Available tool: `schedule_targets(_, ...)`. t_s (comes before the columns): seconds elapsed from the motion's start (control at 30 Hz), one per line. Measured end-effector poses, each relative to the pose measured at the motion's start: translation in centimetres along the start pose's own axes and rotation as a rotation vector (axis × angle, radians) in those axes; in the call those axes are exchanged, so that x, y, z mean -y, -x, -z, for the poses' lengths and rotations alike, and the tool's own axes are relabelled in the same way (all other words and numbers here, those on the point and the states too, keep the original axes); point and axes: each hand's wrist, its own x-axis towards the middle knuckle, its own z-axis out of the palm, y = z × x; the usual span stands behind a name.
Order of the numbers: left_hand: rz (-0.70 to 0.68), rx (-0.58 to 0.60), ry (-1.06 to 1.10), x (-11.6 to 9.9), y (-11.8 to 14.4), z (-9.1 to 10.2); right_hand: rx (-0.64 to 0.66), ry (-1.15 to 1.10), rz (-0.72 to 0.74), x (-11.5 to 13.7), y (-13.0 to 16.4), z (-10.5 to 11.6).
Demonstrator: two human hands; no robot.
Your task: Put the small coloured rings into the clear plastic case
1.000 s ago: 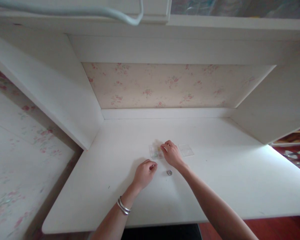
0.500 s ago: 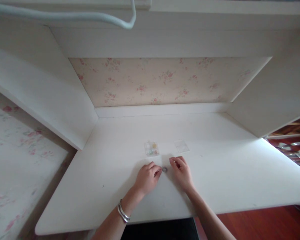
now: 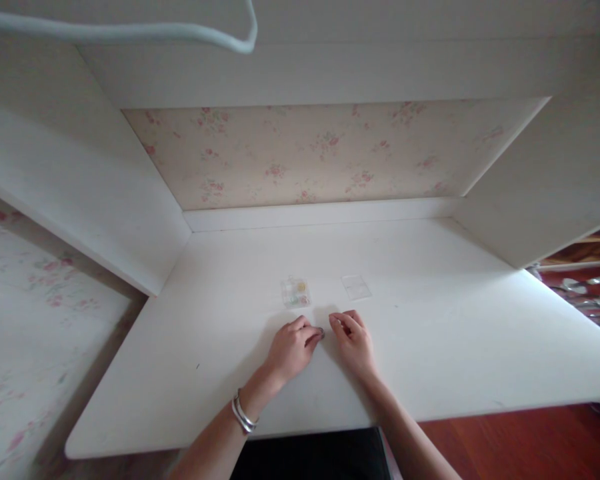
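1. The white bench [image 3: 430,360] fills the middle of the view, boxed in by white side panels to left and right and a white shelf above.
2. Behind the bench stands a back wall of pale floral wallpaper [image 3: 320,153], and a light-coloured cable [image 3: 130,30] loops across the top of the view.
3. At the far right edge, past the side panel, some shiny metal objects [image 3: 597,293] show against a dark red surface; what they are cannot be told.
4. The left hand [image 3: 293,347] rests on the bench near its front middle, fingers curled with the tips drawn together and touching a small dark round object; the wrist carries silver bangles [image 3: 243,415].
5. The right hand [image 3: 354,343] lies just beside the left hand, also on the bench, its fingers bent and its fingertips close together, pointing toward the left hand; whether it holds anything cannot be told.
6. A small clear box [image 3: 295,292] with coloured bits inside sits on the bench just beyond the left hand, not touched by either hand.
7. A clear flat lid [image 3: 356,287] lies on the bench beyond the right hand, apart from the box.
8. The small dark round object [image 3: 322,331] sits at the left hand's fingertips, between the two hands; it is too small to identify.
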Motion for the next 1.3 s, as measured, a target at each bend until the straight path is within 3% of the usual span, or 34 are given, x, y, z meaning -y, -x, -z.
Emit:
schedule_targets(0.27,0.078,-0.127,0.162,2.7,-1.2,3.3,0.248,0.139,0.201,0.7,1.4,0.6)
schedule_targets(0.43,0.133,-0.192,0.116,5.6,-3.0,4.8,0.243,0.293,0.295,0.6,1.7,0.3)
schedule_targets(0.8,0.14,-0.226,0.001,7.9,-6.6,3.8,0.223,0.297,0.285,0.4,1.6,0.1)
schedule_targets(1.03,0.167,-0.277,0.112,6.4,-3.8,3.2,0.19,0.172,0.2,0.1,1.3,0.0)
schedule_targets(1.3,0.184,-0.142,0.277,4.5,0.3,2.1,0.217,0.124,0.115,0.9,0.4,-0.4)
